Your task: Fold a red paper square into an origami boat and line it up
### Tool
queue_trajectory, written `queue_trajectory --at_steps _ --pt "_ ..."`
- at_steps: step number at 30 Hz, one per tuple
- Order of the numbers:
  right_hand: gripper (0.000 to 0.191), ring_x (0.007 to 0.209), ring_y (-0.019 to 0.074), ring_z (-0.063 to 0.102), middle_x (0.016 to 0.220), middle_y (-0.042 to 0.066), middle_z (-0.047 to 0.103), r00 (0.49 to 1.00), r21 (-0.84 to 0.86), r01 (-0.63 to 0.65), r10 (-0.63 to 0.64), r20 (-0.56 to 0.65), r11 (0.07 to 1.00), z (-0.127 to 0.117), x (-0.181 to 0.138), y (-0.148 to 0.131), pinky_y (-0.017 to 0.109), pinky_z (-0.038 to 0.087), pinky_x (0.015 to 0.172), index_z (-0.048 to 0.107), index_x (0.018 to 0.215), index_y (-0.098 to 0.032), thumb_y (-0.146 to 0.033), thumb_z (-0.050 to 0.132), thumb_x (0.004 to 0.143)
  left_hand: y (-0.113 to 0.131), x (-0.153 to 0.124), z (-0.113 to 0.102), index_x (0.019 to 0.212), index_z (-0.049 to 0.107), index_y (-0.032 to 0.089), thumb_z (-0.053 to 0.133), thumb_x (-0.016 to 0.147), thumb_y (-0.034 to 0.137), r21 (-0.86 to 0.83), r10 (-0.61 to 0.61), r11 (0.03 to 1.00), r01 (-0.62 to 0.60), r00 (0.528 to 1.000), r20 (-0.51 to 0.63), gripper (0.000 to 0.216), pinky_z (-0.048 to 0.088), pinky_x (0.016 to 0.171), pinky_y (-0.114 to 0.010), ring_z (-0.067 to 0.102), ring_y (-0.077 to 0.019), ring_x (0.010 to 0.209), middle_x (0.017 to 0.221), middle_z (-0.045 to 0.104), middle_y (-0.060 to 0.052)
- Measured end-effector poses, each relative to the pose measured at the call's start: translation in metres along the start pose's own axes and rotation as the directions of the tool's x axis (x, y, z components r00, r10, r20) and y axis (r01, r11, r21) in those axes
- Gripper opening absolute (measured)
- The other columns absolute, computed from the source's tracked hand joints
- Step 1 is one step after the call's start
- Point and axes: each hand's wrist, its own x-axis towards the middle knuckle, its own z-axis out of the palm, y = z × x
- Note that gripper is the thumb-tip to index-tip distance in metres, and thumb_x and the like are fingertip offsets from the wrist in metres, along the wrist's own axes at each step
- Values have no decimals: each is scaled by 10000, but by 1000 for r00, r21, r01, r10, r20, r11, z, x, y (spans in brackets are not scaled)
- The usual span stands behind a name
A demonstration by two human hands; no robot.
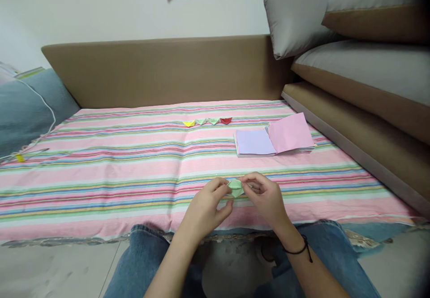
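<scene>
A small piece of light green folded paper (236, 187) is held just above the near part of the striped cloth. My right hand (265, 197) pinches its right end between thumb and fingers. From the other side, my left hand (210, 206) has its bent fingers on the left end, while its thumb sits lower and a little apart from the paper. Farther back, small folded paper boats stand in a row: a yellow boat (189, 123), two pale green boats (214, 121) and a dark red boat (226, 120).
Two pads of square paper, one lilac (255, 142) and one pink (290, 132), lie beyond my right hand on the striped cloth (134, 168). Grey and brown cushions (369, 69) are stacked at right. A white cable (50, 110) runs along the left, by a blue cushion (30, 105).
</scene>
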Motion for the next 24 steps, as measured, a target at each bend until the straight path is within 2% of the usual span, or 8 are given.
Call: queue_trajectory --at_steps 2,6,12,16,19,22,24 --pt "76 762 211 672 859 72 696 999 -10 29 -29 22 1000 0 0 1 307 560 650 601 782 -194 -268 583 785 -3 0 1 928 594 223 546 788 178 26 16 1000 -16 1000 -1 155 464 793 -306 566 -210 965 1052 580 -74" --pt "133 852 213 658 892 58 696 987 -109 133 -122 105 985 -1 0 -1 300 551 663 653 782 -207 -204 520 793 -9 -1 1 881 608 228 501 842 190 40 30 999 -28 998 -56 120 458 792 -309 581 -199 947 973 635 -63" --pt "197 758 184 654 820 35 693 979 -154 174 -154 133 973 -3 0 -4 274 535 615 672 791 -213 -146 487 784 -8 -2 -4 820 623 215 480 869 266 28 14 1000 -10 992 -123 160 460 671 -273 614 -180 758 787 667 -52" --pt "147 762 179 649 823 35 681 976 -101 142 -122 182 985 -4 0 -6 273 538 638 658 812 -207 -168 518 795 -8 -1 -5 799 641 215 517 847 243 -2 1 1000 -1 987 -158 136 456 662 -260 623 -174 733 759 678 -40" --pt "77 834 194 643 874 45 662 969 -3 93 -90 230 996 -4 0 -8 286 544 689 615 833 -203 -227 624 760 -7 -1 -5 781 644 220 556 819 216 -50 -40 998 31 981 -192 96 457 656 -250 627 -165 716 740 680 -23" --pt "265 887 206 625 886 38 635 961 71 93 -108 255 993 -5 0 -8 296 535 737 563 833 -210 -249 751 650 -6 0 -4 756 643 220 594 790 223 -124 -108 989 81 967 -229 60 456 605 -231 623 -159 692 724 673 -16" --pt "285 893 199 619 876 30 623 964 96 93 -114 240 991 -4 0 -6 289 529 738 537 812 -215 -249 762 641 -6 1 -1 747 638 212 622 771 246 -179 -153 977 111 958 -241 45 459 581 -222 619 -151 660 728 670 -17"
